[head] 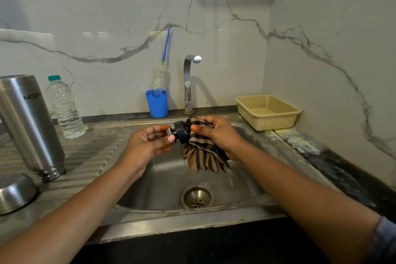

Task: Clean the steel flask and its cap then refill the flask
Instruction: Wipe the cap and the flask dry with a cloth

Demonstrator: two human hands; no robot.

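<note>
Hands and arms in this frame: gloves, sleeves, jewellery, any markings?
No gloves. The left hand and right hand are bare, with no ring, watch or bangle showing. Several fingertips carry an orange tint, polish or henna, cannot tell which. Both forearms are uncovered; only the right arm shows a blue-grey sleeve at the frame's lower right corner.

Sink station: open room low in the basin, clutter to the left and along the back.
The left hand (147, 146) and right hand (216, 133), gripping a black cap (181, 133) and checked cloth (203, 156), fill the air over the sink (235, 178); the drain (197, 197) beneath lies open. The drainboard (90, 152) is passable beside the basin. The flask (30, 126), water bottle (65, 109) and steel lid (15, 193) block the left, the blue holder (157, 104) and tap (188, 83) the rear, and the basket (267, 111) the right corner.
</note>
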